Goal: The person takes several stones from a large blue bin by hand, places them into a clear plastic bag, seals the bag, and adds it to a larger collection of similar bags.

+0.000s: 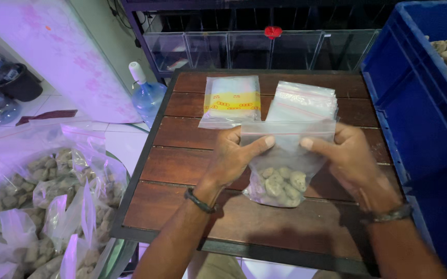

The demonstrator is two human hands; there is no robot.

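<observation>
A clear plastic zip bag [285, 165] with several pale grey stones in its bottom hangs between my two hands above a dark wooden slatted table [192, 217]. My left hand [234, 157] grips the bag's top edge at the left, thumb pressed along the strip. At the right end of the same strip, my right hand [350, 160] pinches it with thumb in front. Both wrists wear dark bands.
Two stacks of empty clear bags [229, 101] [303, 101] lie at the table's far side. A blue crate [419, 119] holding loose stones stands at the right. Filled bags of stones [48, 206] pile up at the left. A water bottle [145, 93] and glass tanks [244, 49] are behind.
</observation>
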